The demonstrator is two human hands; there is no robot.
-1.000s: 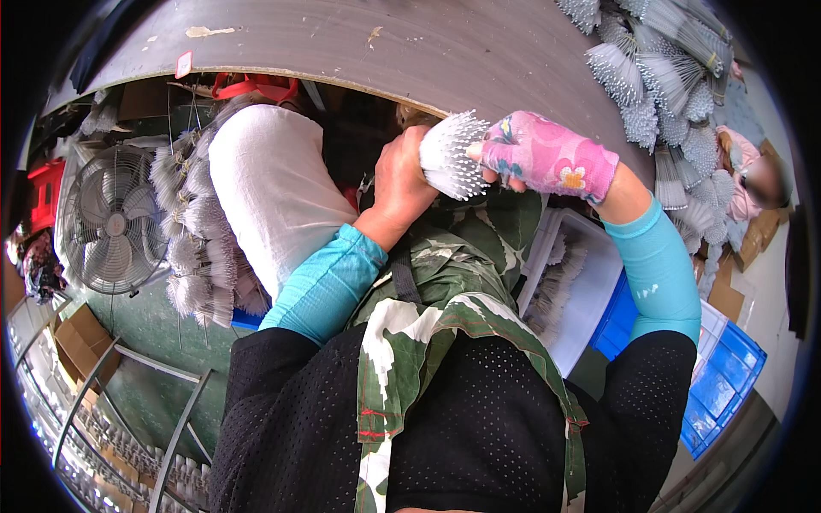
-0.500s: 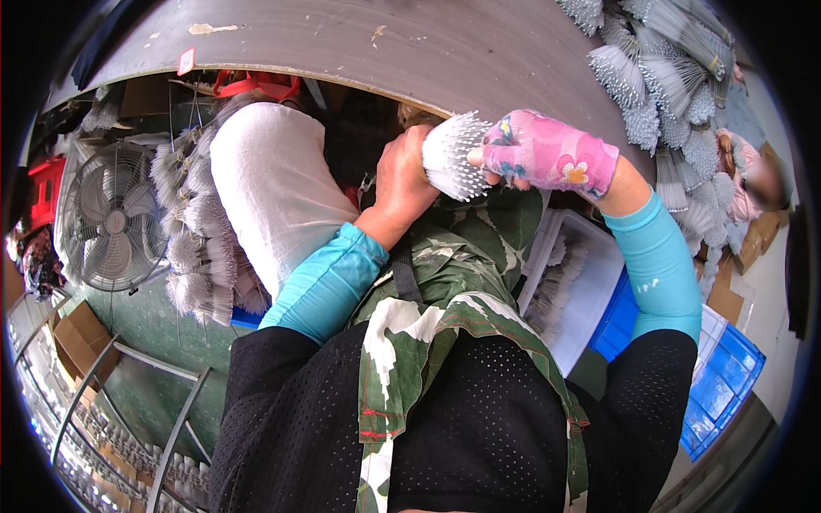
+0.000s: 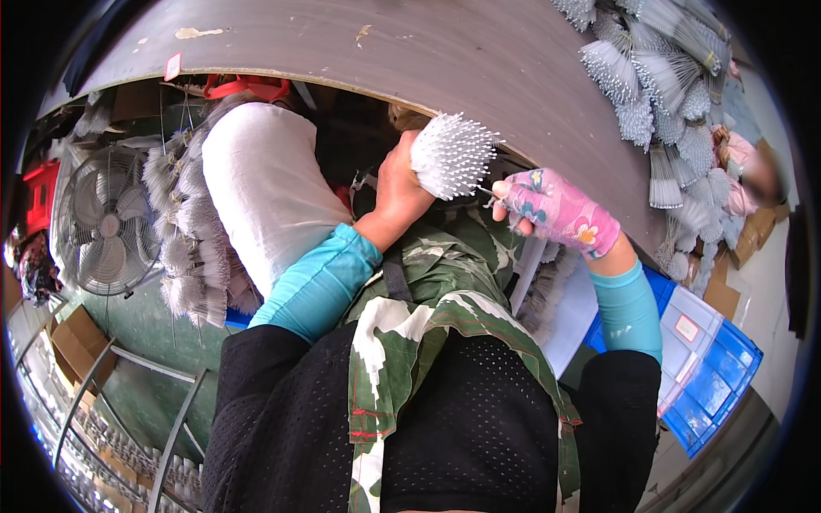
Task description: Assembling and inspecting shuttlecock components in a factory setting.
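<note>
My left hand [image 3: 400, 181] is closed around a round bundle of thin rods with white tips [image 3: 456, 156], their tips fanned toward the right. At its lower right, my right hand [image 3: 556, 212] wears a pink flowered glove with the fingertips bare. Thumb and finger pinch a thin, short, wire-like piece [image 3: 486, 191] that sticks out toward the bundle; its exact kind is too small to make out. A narrow gap separates the right fingers from the bundle. Both hands are above my lap, close to the front edge of the brown table [image 3: 410, 60].
More white-tipped bundles [image 3: 654, 77] are heaped on the table's right side. A fan [image 3: 109, 224] and hanging bundles [image 3: 192, 231] are at left, beside a metal rack [image 3: 175, 427]. Blue crates [image 3: 714, 376] stand at right. Another person [image 3: 742, 175] sits at far right.
My right hand has drawn back from the bundle, down and to the right, and now pinches a thin piece clear of it. The bundle in my left hand has shifted slightly left.
</note>
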